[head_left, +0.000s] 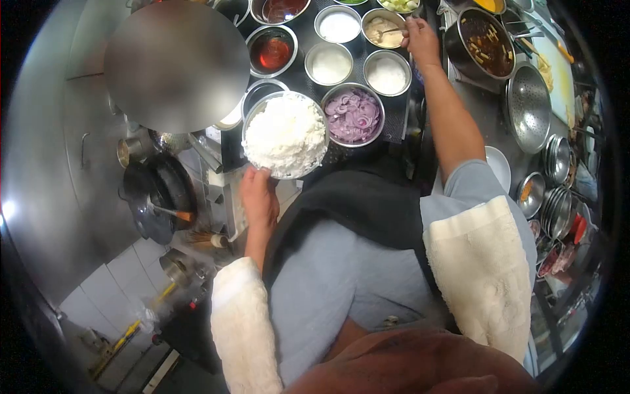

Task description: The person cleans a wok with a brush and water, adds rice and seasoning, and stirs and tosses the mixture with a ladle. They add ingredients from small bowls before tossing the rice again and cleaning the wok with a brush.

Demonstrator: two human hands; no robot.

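My left hand (258,200) is closed on the near rim of a metal bowl heaped with white food (286,131), perhaps cooked rice. It is tipped slightly toward me, beside a bowl of sliced purple onion (355,115). Farther right, my right hand (422,43) reaches to the edge of a bowl of pale paste (374,34). Its fingers pinch the handle of a spoon (394,30) whose end sits in the paste. Bowls of white powder or grains (329,64) stand between my hands.
A bowl of red liquid (271,54) stands behind the heaped bowl. A pot of dark broth (487,44) and a colander (529,108) are at the right, with stacked metal bowls (558,213) nearer. A black wok (157,197) is at the left. A blurred disc covers the upper left.
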